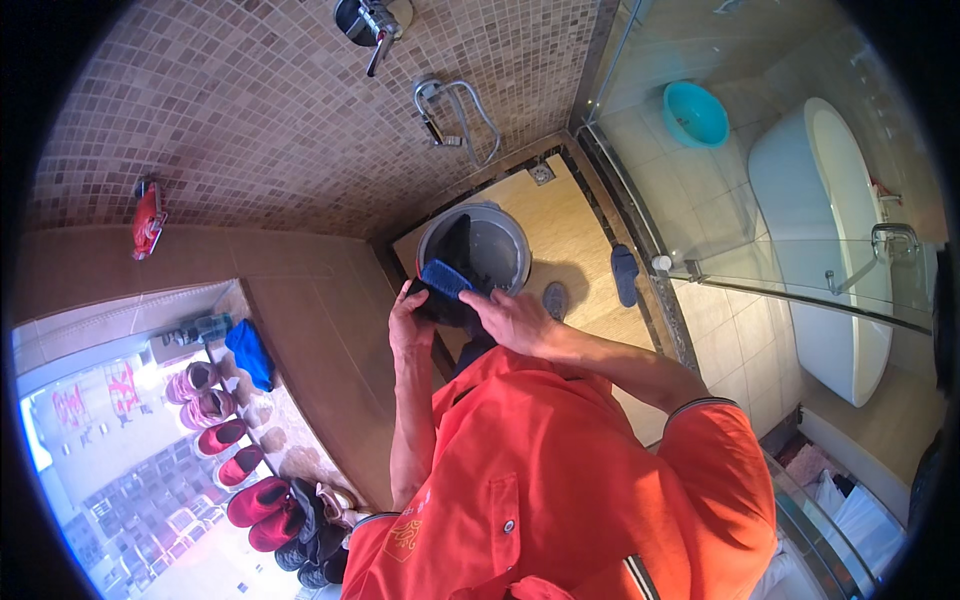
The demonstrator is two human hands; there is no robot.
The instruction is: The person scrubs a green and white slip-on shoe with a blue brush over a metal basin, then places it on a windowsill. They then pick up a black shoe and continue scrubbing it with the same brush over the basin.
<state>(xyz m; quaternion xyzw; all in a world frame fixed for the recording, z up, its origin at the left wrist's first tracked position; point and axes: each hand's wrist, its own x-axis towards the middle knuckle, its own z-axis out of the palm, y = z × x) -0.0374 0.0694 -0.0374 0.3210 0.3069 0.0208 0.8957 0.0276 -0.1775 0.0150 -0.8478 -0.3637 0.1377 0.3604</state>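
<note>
My left hand [412, 319] grips a dark item [442, 306], perhaps a shoe, at its left side. In my right hand [519, 321] is a blue brush [445, 278], lying against the top of that item. Both are held over the near rim of a grey bucket [523, 238] on the shower floor. Inside the bucket, a black piece [454, 241] leans at the left, and its far end reaches the rim. What it is cannot be told. The bucket's near edge is partly hidden by my hands and the brush.
Several shoes [259, 502] and a blue cloth [250, 355] lie along the window sill at left. A glass panel [787, 289] stands at right, with a teal basin [696, 115] and white bathtub [825, 195] beyond. A hand shower [442, 135] hangs on the tiled wall.
</note>
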